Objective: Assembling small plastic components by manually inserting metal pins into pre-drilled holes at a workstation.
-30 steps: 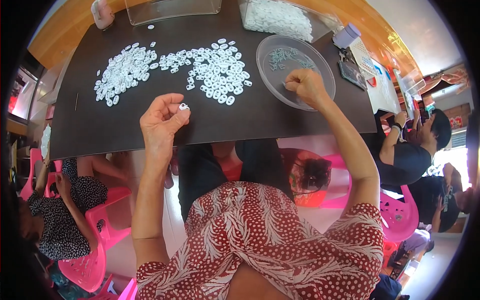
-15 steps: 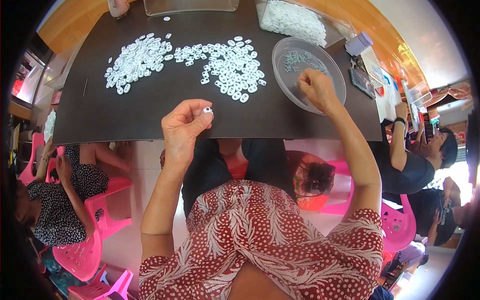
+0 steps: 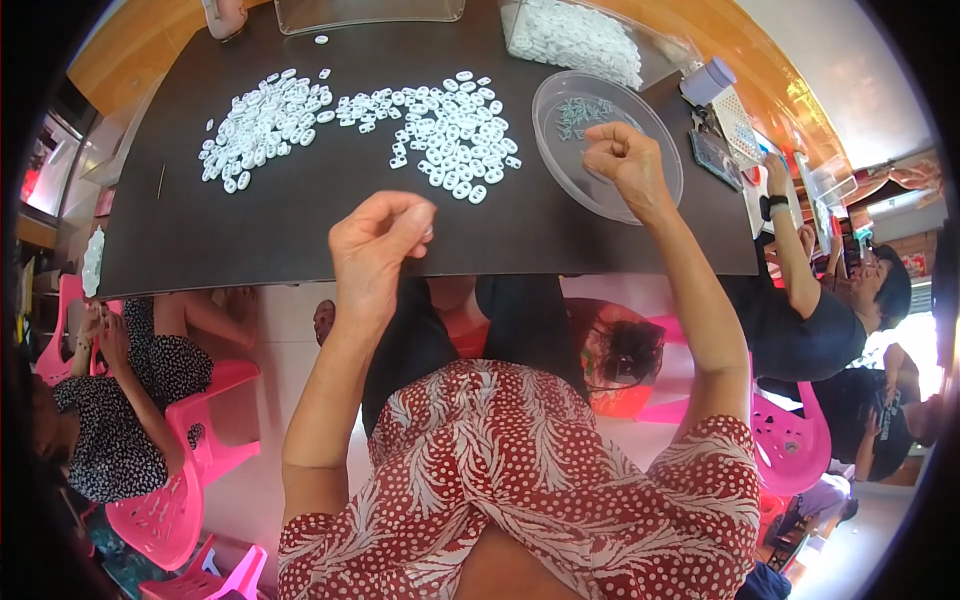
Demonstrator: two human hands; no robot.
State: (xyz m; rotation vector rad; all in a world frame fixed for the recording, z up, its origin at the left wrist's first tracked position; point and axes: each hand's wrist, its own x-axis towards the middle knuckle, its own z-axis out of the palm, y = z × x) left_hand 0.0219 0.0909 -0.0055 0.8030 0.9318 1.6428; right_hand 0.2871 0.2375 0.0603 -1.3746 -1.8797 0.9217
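Observation:
Near the table's front edge, my left hand (image 3: 377, 243) is closed with thumb against forefinger on a small white plastic piece (image 3: 429, 233), mostly hidden behind the fingertips. My right hand (image 3: 624, 165) hovers over the near side of a round clear tray (image 3: 655, 190), its fingers pinched; whatever they hold, if anything, is too small to make out. Small grey-green metal pieces, perhaps screws (image 3: 582, 113), lie in that tray. Beyond my left hand spreads a pile of white oval pieces with holes (image 3: 465, 135), and farther left a second pile of white ovals (image 3: 262, 125).
A clear bin of white pieces (image 3: 575, 45) stands at the back right, beside a lilac-capped container (image 3: 708, 80) and a phone (image 3: 716, 160). Another clear container (image 3: 370, 12) sits at the back. People sit on both sides, with pink chairs (image 3: 215, 420) at left.
My right hand has lifted slightly from the tray and turned, its pinched fingertips now pointing left. My left hand has rolled inward, so the white piece shows less.

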